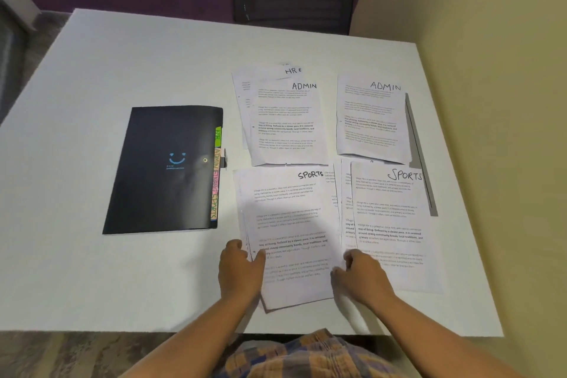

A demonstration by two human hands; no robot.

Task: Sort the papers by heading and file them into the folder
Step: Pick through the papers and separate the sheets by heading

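Fingers first: our left hand (241, 267) has its fingers curled onto the left edge of the near SPORTS sheet (288, 233), thumb on top, pinching or pressing it; we cannot tell if anything is lifted. Our right hand (359, 273) is loosely curled at that sheet's right edge, where it meets the second SPORTS pile (389, 224); whether it actually grips paper we cannot tell. Going left to right: the dark folder (165, 169) lies shut, well apart from both hands, with its colored tabs (215, 175) on its right edge, just beside the papers. Then the left ADMIN pile (287, 123) with an HR sheet (293, 70) poking out behind it, then the right ADMIN pile (372, 120), all on the white table (92, 101). Risks as we judge them: more sheets sit under the near SPORTS page, so squaring it could drag a different heading along; the two SPORTS piles overlap, so pulling one may skew the other; the HR sheet is half hidden and easily missed; the near corner overhangs toward the table edge and could slide off.
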